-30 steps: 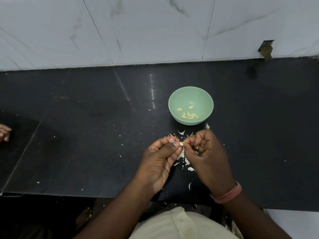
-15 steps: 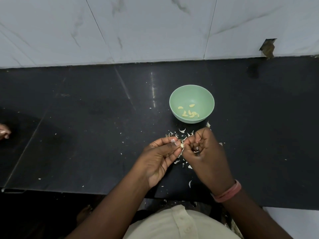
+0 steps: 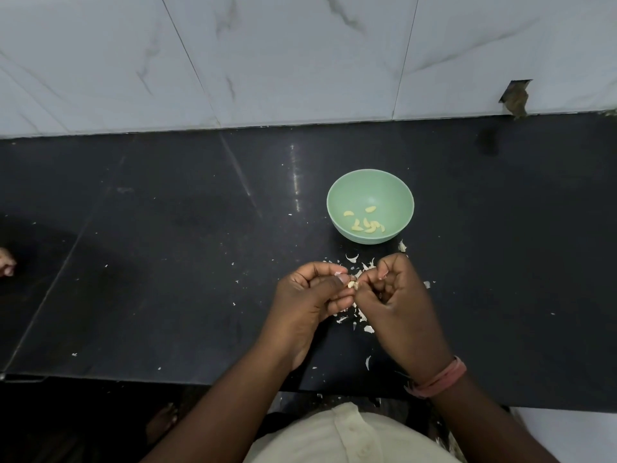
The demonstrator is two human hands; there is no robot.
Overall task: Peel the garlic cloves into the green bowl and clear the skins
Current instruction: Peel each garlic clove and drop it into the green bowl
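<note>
**Mid-peel: several cloves in the bowl, skins not yet cleared**

You held one small pale garlic clove (image 3: pixel 352 284) between both hands, just above the black stone counter (image 3: pixel 167 262) and a little in front of the round pale-green plastic bowl (image 3: pixel 402 195). Your left hand (image 3: pixel 310 299) had its thumb and fingertips curled in, pinching the clove. Your right hand (image 3: pixel 394 295) was curled tight too, its thumb and forefinger meeting the clove from the other side; it was too small to tell how much skin was left on it.

Done so far: about six peeled yellowish garlic cloves (image 3: pixel 365 222) lay in the bottom of the bowl.

Left, by my reading: this clove had to be finished and dropped in. White papery skin scraps (image 3: pixel 352 258) were strewn on the counter between the bowl and your hands, under them, and toward the near edge, with stray flecks farther left. None looked gathered, so the clearing step had not begun. No unpeeled cloves were visible elsewhere; your right palm may have hidden some.
</note>
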